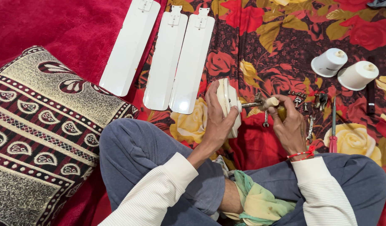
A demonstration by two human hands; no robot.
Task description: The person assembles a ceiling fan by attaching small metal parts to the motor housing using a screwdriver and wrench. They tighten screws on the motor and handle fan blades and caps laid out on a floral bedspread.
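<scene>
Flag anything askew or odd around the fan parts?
Nothing damaged or spilled. Three fan blades lie detached side by side; the left hand holds the motor housing on edge. Small hardware lies scattered beside a red-handled screwdriver.

The cream fan motor housing (227,105) is held on edge above the floral cloth, its shaft (260,103) pointing right, apparently capped.

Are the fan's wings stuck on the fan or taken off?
Taken off. The three white fan blades lie side by side on the cloth, apart from the fan motor, which the left hand holds on its edge.
</scene>
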